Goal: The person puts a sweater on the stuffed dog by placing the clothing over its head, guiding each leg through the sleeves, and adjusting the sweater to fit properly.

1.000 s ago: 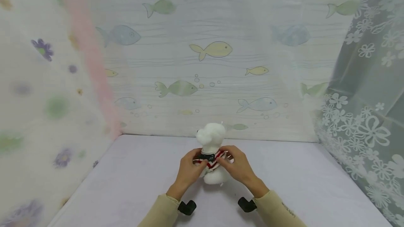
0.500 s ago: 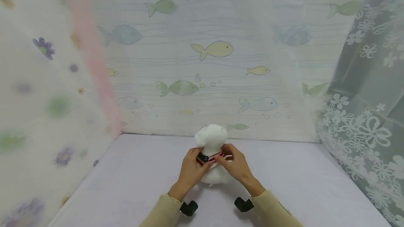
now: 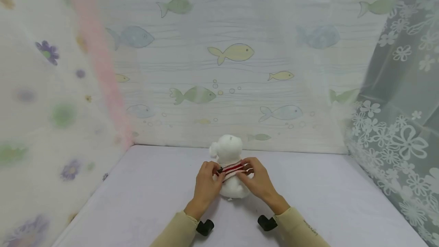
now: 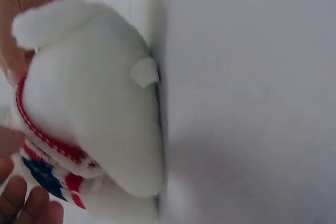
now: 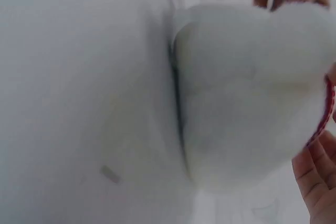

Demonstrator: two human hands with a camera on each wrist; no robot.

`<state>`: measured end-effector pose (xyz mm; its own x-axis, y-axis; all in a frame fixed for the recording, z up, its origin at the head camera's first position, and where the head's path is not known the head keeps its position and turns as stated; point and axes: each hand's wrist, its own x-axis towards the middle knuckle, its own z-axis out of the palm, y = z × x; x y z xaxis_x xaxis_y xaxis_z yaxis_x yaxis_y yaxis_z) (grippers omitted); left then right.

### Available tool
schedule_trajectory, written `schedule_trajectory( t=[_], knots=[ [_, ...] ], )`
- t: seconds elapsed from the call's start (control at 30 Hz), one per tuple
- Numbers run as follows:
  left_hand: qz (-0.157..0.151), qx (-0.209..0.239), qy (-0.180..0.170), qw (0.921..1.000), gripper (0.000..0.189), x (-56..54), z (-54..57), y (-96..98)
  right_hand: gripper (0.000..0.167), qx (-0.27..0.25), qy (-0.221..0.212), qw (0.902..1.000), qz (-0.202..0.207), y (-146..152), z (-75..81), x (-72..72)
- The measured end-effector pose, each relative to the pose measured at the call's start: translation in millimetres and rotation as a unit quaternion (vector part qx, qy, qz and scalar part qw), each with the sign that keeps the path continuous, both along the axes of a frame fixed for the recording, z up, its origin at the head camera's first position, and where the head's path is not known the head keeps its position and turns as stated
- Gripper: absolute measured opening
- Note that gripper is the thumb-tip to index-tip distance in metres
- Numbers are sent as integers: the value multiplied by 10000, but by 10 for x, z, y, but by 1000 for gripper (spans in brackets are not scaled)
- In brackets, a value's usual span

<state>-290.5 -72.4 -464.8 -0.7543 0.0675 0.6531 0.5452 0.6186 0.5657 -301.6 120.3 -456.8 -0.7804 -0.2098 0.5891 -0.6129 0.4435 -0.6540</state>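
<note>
A white plush toy (image 3: 229,151) sits upright on the table, its back toward the head camera. Around its middle is a knitted sweater (image 3: 232,169) with red and white stripes and a dark patch. My left hand (image 3: 205,184) pinches the sweater at the toy's left side in the head view, thumb at the lower edge. Opposite it, my right hand (image 3: 258,178) holds the sweater's other side between thumb and fingers. The left wrist view shows the plush body (image 4: 94,93) and a small white tag (image 4: 144,72). The toy's face is hidden.
The white-covered table (image 3: 164,186) runs back to a curtain (image 3: 192,64) printed with fish. Flowered cloth (image 3: 44,125) hangs at the left, and a grey curtain with white flowers (image 3: 404,140) at the right. Black wrist mounts (image 3: 205,227) stick out below the sleeves.
Between my hands the toy has turned, so its head points farther away and its back shows. The sweater's dark patch has moved left, mostly behind my left hand; red and white stripes now face the camera.
</note>
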Motion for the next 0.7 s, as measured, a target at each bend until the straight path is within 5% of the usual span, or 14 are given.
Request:
schedule_trajectory(
  t=[0.13, 0.4, 0.57, 0.7],
  knots=[
    [-307, -457, 301, 9980, 23, 99, 16, 52, 21, 269, 91, 9996, 4, 63, -52, -22],
    [16, -1104, 1242, 9861, 21, 59, -35, 91, 17, 859, 170, 9956, 323, 126, -63, -51],
    [-554, -1258, 410, 9897, 17, 69, -20, 6, 20, 1376, -234, 9864, 869, 195, -8, -2],
    [-884, -1462, -200, 9851, 20, 78, -8, -80, 21, 1516, -610, 9799, 1143, 238, 30, 35]
  ],
)
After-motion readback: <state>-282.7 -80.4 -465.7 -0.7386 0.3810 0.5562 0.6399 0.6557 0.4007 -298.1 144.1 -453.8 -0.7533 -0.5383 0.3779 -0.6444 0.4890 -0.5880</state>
